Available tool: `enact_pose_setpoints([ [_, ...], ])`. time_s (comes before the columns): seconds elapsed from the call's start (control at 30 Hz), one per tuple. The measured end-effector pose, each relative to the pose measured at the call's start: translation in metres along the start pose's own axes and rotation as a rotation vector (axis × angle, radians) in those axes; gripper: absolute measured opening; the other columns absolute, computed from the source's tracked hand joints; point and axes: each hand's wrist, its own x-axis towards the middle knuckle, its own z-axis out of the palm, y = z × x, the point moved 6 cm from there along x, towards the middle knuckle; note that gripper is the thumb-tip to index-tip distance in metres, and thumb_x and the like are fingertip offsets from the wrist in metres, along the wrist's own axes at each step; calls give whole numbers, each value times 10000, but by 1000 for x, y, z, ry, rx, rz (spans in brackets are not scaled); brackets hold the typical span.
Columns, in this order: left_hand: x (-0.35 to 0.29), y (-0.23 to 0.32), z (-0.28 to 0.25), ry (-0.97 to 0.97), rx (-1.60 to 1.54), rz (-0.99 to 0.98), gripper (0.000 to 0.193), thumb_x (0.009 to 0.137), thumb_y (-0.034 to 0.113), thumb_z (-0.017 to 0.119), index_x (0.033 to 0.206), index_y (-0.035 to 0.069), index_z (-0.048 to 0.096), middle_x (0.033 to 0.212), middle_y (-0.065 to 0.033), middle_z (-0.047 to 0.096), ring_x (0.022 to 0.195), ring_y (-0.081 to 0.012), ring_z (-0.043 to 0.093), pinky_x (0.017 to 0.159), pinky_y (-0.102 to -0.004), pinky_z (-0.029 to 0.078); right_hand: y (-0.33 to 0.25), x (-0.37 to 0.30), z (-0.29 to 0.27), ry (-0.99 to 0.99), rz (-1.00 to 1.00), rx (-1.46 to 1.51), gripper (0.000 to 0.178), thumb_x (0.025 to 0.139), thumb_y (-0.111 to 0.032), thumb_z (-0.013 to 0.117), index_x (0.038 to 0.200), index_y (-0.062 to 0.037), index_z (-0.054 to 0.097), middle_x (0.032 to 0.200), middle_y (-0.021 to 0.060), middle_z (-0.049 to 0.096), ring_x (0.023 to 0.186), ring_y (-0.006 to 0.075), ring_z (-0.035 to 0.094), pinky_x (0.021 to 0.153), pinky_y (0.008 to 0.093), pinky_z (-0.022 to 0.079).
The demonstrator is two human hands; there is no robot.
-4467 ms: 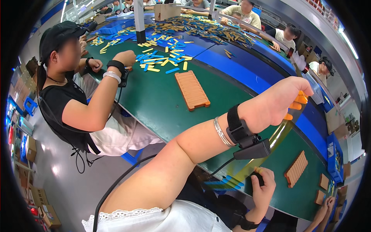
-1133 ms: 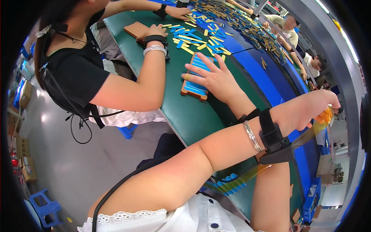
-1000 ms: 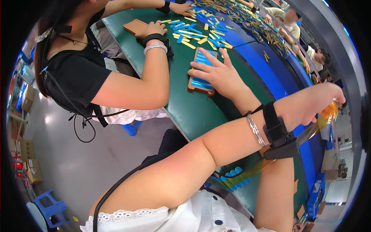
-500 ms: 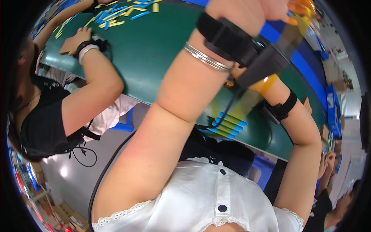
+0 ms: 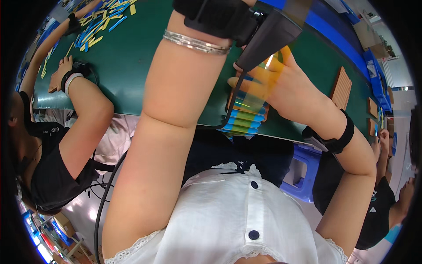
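My left arm reaches up across the picture. Its hand lies past the top edge; only the wrist with silver bangles (image 5: 197,42) and a black strapped device (image 5: 268,42) shows. My right hand (image 5: 285,88) is over the table, its fingers bent inward at the far end of a row of blue strips (image 5: 241,123). What lies between those fingers is hidden. A translucent yellow band (image 5: 259,90) covers part of the fingers and strips, so the strips' middles look yellow-green. A black strap (image 5: 345,132) circles my right wrist.
A brown ridged block (image 5: 340,90) lies right of my right hand on the green table (image 5: 125,66). Scattered blue and yellow strips (image 5: 103,22) lie at the far left. A co-worker's hand (image 5: 65,66) touches a brown block (image 5: 54,82). A purple stool (image 5: 303,171) stands below the table.
My left hand has passed out beyond the top edge. My right hand, mostly hidden before, now shows close over the blue strips. The whole view has shifted.
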Motion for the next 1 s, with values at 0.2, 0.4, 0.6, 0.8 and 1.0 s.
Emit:
enact_pose_setpoints([
  [0.2, 47, -27, -2, -747, 211, 666, 497, 828, 454, 590, 959, -25, 567, 942, -119, 608, 949, -251, 517, 1055, -508, 214, 1, -47, -14, 48, 466, 45, 511, 764, 22, 636, 1244, -149, 611, 1327, 24, 585, 1390, 313, 391, 1145, 614, 192],
  [0.4, 90, -28, 0, -984, 224, 543, 461, 790, 453, 621, 890, 3, 607, 936, -91, 633, 891, -225, 552, 1069, -497, 201, -38, -110, 9, 527, 773, 582, 546, 680, -279, 867, 1101, -66, 590, 1069, 105, 587, 1072, 317, 549, 965, 430, 365],
  [0.6, 111, -19, 4, -927, 170, 577, 430, 779, 460, 623, 906, 49, 632, 959, -72, 646, 911, -200, 559, 1025, -482, 230, -39, -102, 27, 685, 909, 762, 470, 911, -424, 682, 1115, -23, 546, 1253, 177, 587, 1116, 332, 541, 964, 419, 396],
  [0.8, 112, -25, -1, -907, 152, 468, 429, 778, 472, 621, 901, 61, 636, 980, -61, 652, 910, -195, 560, 1006, -477, 227, -13, -83, 40, 466, 874, 710, 562, 1040, -552, 334, 1123, -30, 525, 1360, 198, 556, 1221, 299, 462, 1053, 404, 224],
  [1.0, 115, -19, -2, -872, 44, 528, 495, 798, 476, 598, 1015, 32, 604, 1007, -62, 641, 982, -201, 530, 1087, -508, 150, -17, -82, 40, 459, 822, 709, 560, 1043, -540, 330, 1177, -22, 495, 1414, 171, 537, 1325, 294, 428, 1071, 420, 212],
])
